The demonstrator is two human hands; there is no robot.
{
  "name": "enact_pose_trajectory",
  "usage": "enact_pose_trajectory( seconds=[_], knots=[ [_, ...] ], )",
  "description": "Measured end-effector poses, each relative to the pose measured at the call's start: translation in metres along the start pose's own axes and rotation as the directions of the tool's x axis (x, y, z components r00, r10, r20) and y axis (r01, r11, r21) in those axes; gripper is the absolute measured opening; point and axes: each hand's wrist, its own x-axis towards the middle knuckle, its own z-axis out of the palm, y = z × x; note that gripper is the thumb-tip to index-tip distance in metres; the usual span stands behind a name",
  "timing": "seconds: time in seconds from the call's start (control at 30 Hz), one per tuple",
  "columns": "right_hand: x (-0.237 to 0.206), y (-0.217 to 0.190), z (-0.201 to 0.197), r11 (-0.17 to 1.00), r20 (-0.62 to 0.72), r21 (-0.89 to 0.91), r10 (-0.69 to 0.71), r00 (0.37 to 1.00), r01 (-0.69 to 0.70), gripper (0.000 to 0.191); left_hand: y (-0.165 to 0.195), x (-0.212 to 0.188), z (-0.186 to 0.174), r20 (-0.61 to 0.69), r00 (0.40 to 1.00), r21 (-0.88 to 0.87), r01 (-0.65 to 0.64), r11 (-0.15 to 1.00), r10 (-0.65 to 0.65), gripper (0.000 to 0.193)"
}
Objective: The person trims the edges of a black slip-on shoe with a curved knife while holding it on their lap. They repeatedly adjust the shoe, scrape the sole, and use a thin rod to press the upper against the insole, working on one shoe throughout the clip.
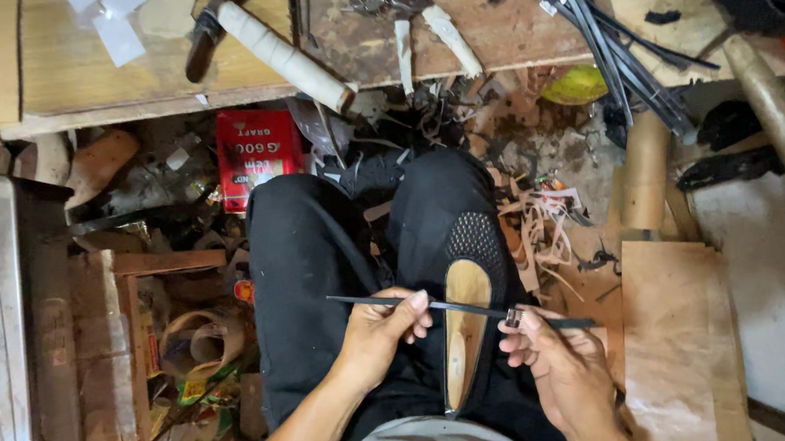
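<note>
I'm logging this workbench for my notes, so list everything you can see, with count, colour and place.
Thin strap: one, black, held level between both hands.
Shoe last: one, tan wood, on the lap.
Buckle: one, silver, on the strap by the right hand.
Red box: one, floor left of the knee.
Hammer: one, pale wrapped handle, on the bench.
Strap bundle: black, upper right.
Paper sheet: one, brown, right.
Left hand: pinches the strap.
Right hand: pinches the strap.

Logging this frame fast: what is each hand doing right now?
Left hand: closed, pinching the thin black strap.
Right hand: closed on the same strap by its buckle.
</note>
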Motion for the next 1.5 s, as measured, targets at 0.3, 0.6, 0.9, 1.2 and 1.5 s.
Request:
enact_pose_trajectory(
  seconds=[0.3,0.6,0.9,1.2,1.5],
  knots=[
    [-0.012,0.026,-0.007,0.973,-0.066,-0.03,0.228,0.971,-0.231,0.021,-0.025,-0.007,0.001,0.06,0.987,-0.328,0.163,0.93,-0.152,0.022],
    [-0.004,0.024,-0.014,0.959,0.021,-0.103,0.268,0.963,-0.265,0.021,-0.033,-0.014,0.001,0.085,0.987,-0.369,0.157,0.916,-0.135,0.02],
    [-0.003,0.021,-0.002,0.946,-0.017,-0.25,0.209,0.978,-0.206,0.022,-0.049,-0.006,0.007,-0.018,0.994,-0.167,0.106,0.98,-0.111,0.018],
    [-0.022,0.008,0.041,0.862,0.069,-0.503,-0.041,0.997,0.07,0.018,-0.042,-0.019,0.009,-0.005,0.992,-0.531,0.103,0.841,-0.125,0.017],
    [-0.049,0.003,0.071,0.753,0.144,-0.624,-0.154,0.978,0.21,0.025,-0.023,-0.045,-0.001,0.035,0.994,-0.677,0.101,0.729,-0.105,0.01]
  ],
)
